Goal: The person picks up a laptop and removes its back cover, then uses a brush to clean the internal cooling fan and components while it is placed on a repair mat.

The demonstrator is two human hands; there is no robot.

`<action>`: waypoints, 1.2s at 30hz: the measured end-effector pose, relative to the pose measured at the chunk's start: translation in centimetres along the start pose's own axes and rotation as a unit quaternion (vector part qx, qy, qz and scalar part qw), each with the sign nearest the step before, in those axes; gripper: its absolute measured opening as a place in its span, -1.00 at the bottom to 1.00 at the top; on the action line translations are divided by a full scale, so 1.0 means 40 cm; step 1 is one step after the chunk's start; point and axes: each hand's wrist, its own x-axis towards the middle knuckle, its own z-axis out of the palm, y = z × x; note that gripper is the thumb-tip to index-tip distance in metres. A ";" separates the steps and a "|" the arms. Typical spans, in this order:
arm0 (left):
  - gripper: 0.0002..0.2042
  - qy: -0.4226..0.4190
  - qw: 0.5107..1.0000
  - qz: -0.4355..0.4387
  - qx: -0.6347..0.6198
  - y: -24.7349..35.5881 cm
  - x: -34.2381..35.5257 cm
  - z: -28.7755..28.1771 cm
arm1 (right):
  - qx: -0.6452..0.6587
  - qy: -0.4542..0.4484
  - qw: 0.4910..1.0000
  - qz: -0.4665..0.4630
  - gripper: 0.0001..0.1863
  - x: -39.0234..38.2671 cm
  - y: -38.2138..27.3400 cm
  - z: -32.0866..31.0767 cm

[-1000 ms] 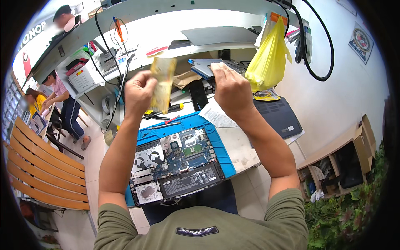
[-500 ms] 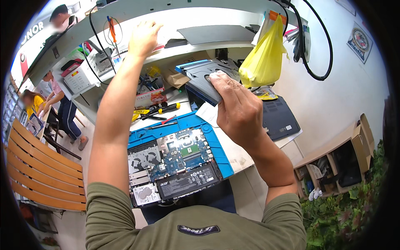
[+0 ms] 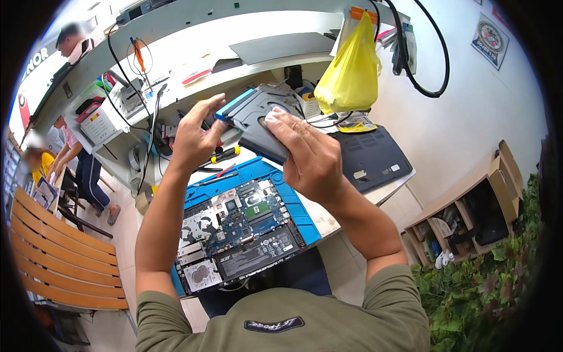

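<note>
Above the opened laptop [image 3: 237,234] on the table [image 3: 328,217], both hands grip a grey drive [image 3: 258,120]: left hand [image 3: 196,132] pinching its blue edge, right hand [image 3: 308,155] clasped over its face.

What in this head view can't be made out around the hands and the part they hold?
- Grey drive-like part: near face mostly hidden by right hand; exact type unclear.
- Left hand fingertips: behind the part's blue edge.
- Open laptop: board components too small.
- Yellow bag: contents hidden.

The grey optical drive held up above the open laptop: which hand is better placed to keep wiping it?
Probably the right hand: it presses a white wipe on the drive, while the left hand grips its edge.
</note>
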 end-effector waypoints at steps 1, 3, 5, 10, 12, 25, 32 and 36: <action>-0.41 -0.031 0.999 -0.021 -0.027 -0.006 -0.015 -0.004 | 0.013 0.010 1.000 0.011 -0.61 -0.008 -0.009 0.000; -0.33 -0.045 0.990 -0.085 -0.099 -0.003 -0.049 0.000 | 0.039 0.029 0.998 0.032 -0.60 -0.024 -0.029 -0.001; -0.14 -0.066 0.977 -0.139 -0.147 -0.016 -0.072 0.009 | 0.093 0.061 0.990 0.082 -0.59 -0.045 -0.050 0.003; -0.09 -0.089 0.980 -0.137 -0.114 -0.014 -0.121 0.020 | 0.313 0.180 0.853 0.377 -0.74 -0.142 -0.102 0.015; -0.12 -0.105 0.980 -0.139 -0.098 -0.005 -0.137 0.005 | 0.408 0.259 0.732 0.480 -0.82 -0.188 -0.107 0.015; 0.00 -0.231 0.957 -0.174 -0.027 0.111 -0.291 -0.010 | 0.519 0.313 0.443 0.661 -0.76 -0.436 -0.172 0.004; 0.00 -0.222 0.961 -0.164 0.007 0.113 -0.369 -0.020 | 0.535 0.286 0.423 0.673 -0.78 -0.466 -0.211 0.009; -0.05 -0.216 0.961 -0.172 0.024 0.123 -0.387 -0.029 | 0.553 0.273 0.431 0.659 -0.75 -0.483 -0.221 0.016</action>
